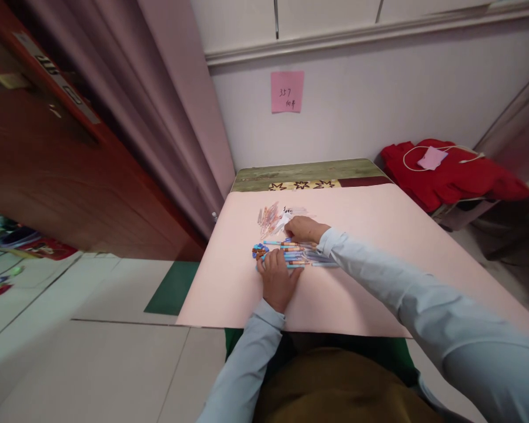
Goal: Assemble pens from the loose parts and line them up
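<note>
A row of blue pens (291,254) with coloured tops lies on the pink sheet (370,264) covering the table. My left hand (277,281) rests at the near side of the row, fingers curled onto the pens' left ends. My right hand (305,228) reaches across the far side of the row, fingers bent down close to a small pile of clear wrappers (273,216) holding pinkish sticks. What the right fingers pinch, if anything, is hidden.
A pink sticky note (287,91) hangs on the wall behind the table. Red clothing with a white cable (449,173) lies on a seat to the right. A wooden door (39,153) and a curtain (167,117) stand to the left; the tiled floor (92,352) is below.
</note>
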`<action>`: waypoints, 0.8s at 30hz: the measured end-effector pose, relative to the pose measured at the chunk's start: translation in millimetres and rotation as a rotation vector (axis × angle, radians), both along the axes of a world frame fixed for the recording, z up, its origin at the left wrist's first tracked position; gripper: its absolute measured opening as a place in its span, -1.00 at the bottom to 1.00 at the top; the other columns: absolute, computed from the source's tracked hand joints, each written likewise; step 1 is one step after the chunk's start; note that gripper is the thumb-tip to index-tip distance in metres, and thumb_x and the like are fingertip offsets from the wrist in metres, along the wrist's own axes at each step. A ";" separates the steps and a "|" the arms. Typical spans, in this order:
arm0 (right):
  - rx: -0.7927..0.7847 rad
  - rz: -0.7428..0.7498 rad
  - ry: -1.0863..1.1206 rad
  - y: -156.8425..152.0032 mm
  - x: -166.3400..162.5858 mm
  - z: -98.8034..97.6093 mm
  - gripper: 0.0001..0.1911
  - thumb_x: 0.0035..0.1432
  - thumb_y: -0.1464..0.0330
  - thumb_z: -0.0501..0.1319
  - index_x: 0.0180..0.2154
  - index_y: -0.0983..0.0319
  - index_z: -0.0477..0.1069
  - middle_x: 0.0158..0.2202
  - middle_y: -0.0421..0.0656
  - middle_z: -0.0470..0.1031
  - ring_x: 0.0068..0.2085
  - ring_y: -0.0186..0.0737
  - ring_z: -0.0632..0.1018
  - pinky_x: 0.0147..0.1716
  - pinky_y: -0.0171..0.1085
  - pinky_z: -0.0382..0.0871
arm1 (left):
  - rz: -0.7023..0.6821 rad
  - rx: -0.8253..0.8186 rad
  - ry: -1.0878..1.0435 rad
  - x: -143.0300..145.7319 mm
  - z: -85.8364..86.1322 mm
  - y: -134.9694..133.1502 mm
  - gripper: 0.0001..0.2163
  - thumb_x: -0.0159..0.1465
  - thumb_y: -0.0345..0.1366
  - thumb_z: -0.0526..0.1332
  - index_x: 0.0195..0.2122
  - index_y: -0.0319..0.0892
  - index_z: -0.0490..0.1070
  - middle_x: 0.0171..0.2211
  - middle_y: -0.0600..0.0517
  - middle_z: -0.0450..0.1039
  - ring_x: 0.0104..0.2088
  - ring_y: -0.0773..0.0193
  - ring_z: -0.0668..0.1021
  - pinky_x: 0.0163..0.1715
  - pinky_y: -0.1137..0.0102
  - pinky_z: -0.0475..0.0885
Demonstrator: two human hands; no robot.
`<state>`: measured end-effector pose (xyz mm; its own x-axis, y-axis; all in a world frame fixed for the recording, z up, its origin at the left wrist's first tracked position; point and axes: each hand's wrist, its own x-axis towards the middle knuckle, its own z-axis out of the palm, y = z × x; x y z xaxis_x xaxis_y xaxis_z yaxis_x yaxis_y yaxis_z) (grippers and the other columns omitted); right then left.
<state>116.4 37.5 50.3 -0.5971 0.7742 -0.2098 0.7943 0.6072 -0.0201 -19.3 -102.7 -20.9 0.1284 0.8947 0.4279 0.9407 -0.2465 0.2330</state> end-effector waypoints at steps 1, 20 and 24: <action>-0.001 -0.001 -0.002 0.0 -0.1 -0.3 -0.75 0.07 0.43 0.27 -0.18 0.29 0.60 -0.16 0.06 0.62 -0.10 -0.04 0.60 -0.21 -0.29 0.37 | 0.000 0.005 0.001 0.0 -0.1 0.1 -0.45 0.28 0.05 0.20 0.14 -0.25 0.30 0.09 -0.22 0.41 0.14 -0.07 0.38 0.15 0.01 0.13; -0.031 0.036 0.012 -5.8 4.7 2.6 -0.74 0.08 0.41 0.28 -0.16 0.27 0.59 -0.15 0.01 0.63 -0.14 -0.11 0.60 -0.25 -0.32 0.30 | -0.025 -0.024 -0.022 2.4 5.8 -1.6 -0.57 0.30 0.00 0.20 0.08 -0.16 0.36 0.06 -0.18 0.43 0.10 -0.06 0.40 0.14 0.01 0.14; -0.036 0.051 0.007 -4.7 6.1 1.6 -0.74 0.07 0.41 0.29 -0.16 0.26 0.60 -0.15 -0.01 0.63 -0.14 -0.12 0.59 -0.22 -0.32 0.30 | -0.032 -0.026 -0.020 2.3 6.3 -1.6 -0.57 0.31 0.01 0.19 0.07 -0.16 0.35 0.06 -0.18 0.42 0.11 -0.06 0.39 0.14 0.02 0.14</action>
<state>122.5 32.8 51.9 -0.6375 0.7346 -0.2322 0.7619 0.6459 -0.0483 -17.0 -104.4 -14.6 0.1492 0.9011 0.4071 0.9276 -0.2702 0.2580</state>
